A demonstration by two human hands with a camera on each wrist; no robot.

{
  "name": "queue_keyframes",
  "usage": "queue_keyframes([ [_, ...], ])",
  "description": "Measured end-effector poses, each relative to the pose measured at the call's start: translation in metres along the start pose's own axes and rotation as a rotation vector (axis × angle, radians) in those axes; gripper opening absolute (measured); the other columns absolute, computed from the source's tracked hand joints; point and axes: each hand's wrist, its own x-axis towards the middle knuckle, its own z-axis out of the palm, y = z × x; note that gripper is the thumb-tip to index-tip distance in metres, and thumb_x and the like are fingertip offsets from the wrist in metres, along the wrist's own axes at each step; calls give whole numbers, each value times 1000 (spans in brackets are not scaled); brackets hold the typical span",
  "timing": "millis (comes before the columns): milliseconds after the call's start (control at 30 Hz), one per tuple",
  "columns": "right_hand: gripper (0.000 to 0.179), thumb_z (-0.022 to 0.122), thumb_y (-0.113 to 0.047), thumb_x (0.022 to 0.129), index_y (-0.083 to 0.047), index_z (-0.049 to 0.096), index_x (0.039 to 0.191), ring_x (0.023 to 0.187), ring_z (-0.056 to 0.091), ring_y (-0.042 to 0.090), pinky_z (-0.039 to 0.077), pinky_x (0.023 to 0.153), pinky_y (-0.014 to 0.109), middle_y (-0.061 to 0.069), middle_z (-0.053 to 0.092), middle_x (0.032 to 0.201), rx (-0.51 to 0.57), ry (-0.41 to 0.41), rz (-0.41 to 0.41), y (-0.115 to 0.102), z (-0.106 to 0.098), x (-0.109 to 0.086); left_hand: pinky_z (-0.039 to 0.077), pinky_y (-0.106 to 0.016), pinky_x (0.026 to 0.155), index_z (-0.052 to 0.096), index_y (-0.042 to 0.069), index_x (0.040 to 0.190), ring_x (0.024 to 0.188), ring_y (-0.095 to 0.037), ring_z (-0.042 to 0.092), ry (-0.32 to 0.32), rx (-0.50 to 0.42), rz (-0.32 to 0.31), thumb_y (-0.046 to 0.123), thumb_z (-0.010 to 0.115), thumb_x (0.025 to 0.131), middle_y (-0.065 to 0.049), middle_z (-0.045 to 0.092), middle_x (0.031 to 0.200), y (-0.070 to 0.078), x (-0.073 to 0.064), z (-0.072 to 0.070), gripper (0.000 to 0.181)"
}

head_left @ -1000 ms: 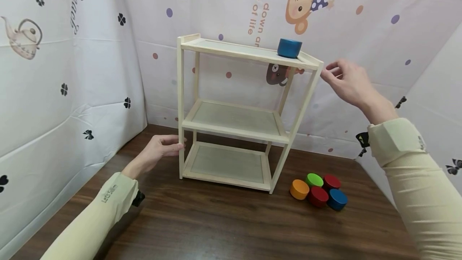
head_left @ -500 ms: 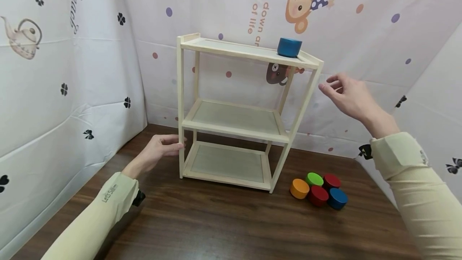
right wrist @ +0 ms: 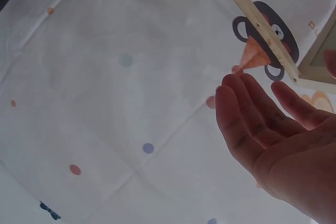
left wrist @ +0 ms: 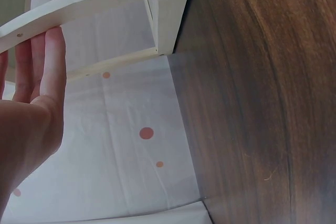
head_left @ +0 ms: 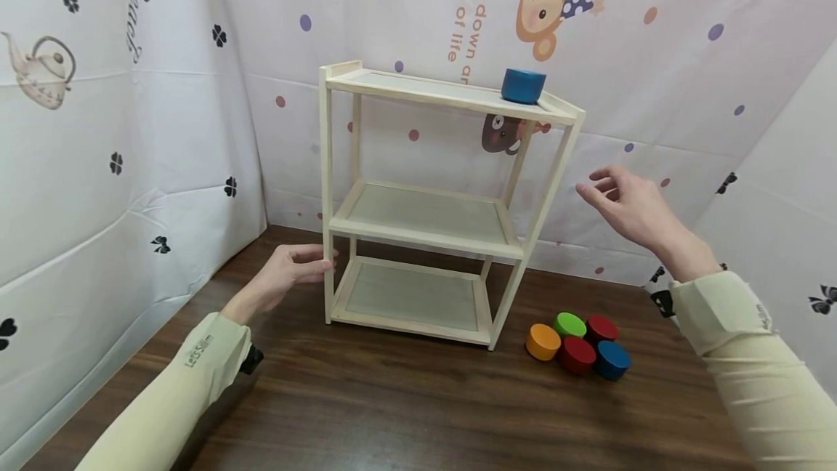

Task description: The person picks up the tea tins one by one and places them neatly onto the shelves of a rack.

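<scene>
A pale wooden three-tier shelf (head_left: pixel 425 239) stands on the table. My left hand (head_left: pixel 281 275) holds its left front post low down, thumb on the near side and fingers reaching behind; in the left wrist view the fingers (left wrist: pixel 54 66) touch the post. On the right end of the top tier sits a blue round block (head_left: pixel 523 86). My right hand (head_left: pixel 637 209) hovers in the air to the right of the shelf, fingers loosely bent, with nothing in it. In the right wrist view that hand's palm (right wrist: pixel 283 145) shows, apart from the shelf's post.
Right of the shelf's foot, several round blocks cluster on the dark wooden table (head_left: pixel 392 413): an orange one (head_left: pixel 543 342), a green one (head_left: pixel 570 325), two dark red ones (head_left: pixel 577 355) and a blue one (head_left: pixel 612 360). Printed cloth (head_left: pixel 405 13) hangs behind and at both sides.
My right hand has come down and away from the shelf's upper right corner. The left hand, the shelf and the blocks stay where they were.
</scene>
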Motion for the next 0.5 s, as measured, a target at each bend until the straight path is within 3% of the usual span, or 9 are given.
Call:
queue_keyframes([
  [500,65,44,-53,98,-1,42,136,112,55,44,51,87,62,30,53,129,20,-11,-8,15,22,-15,56,-33,92,52,-8,132,106,-7,66,-1,4,3,21,67,92,-2,66,122,-1,1,-1,52],
])
